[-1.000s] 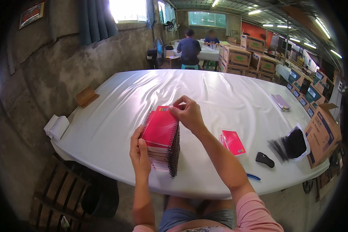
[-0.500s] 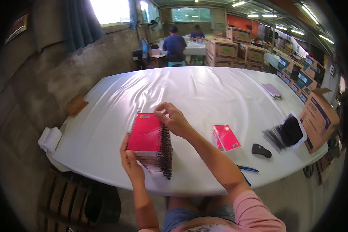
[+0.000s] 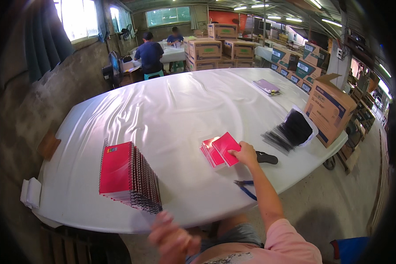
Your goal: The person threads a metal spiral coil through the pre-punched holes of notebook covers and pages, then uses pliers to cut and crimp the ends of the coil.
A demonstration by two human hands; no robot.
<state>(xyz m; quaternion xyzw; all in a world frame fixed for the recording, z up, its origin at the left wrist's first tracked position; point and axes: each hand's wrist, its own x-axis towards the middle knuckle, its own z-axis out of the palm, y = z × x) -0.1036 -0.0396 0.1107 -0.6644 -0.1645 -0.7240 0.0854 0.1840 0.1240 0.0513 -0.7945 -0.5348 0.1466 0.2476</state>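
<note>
My right hand (image 3: 245,155) pinches the corner of a small red notebook (image 3: 226,147), its thumb on the cover. That notebook is tilted and partly overlaps other red notebooks (image 3: 210,154) lying on the table; no wire coil shows on them. To the left stands a tall stack of red spiral notebooks (image 3: 116,167) with black wire coils along the sides, untouched by either hand. My left hand (image 3: 171,240) is at the near table edge, smeared by motion, its fingers unclear. Just right of my right hand lies a black, curved handheld object (image 3: 266,158).
Blue-handled pliers (image 3: 246,189) rest near the front edge. Black wire coils (image 3: 290,130) spill from a white bag by an open carton (image 3: 330,110). A purple stack (image 3: 266,86) lies far right, a white bundle (image 3: 31,192) at the left edge. Two people sit at a far table.
Both hands have left the spiral stack. My right hand has gone right and taken hold of a loose red notebook; my left has dropped back toward my body. The view has swung right.
</note>
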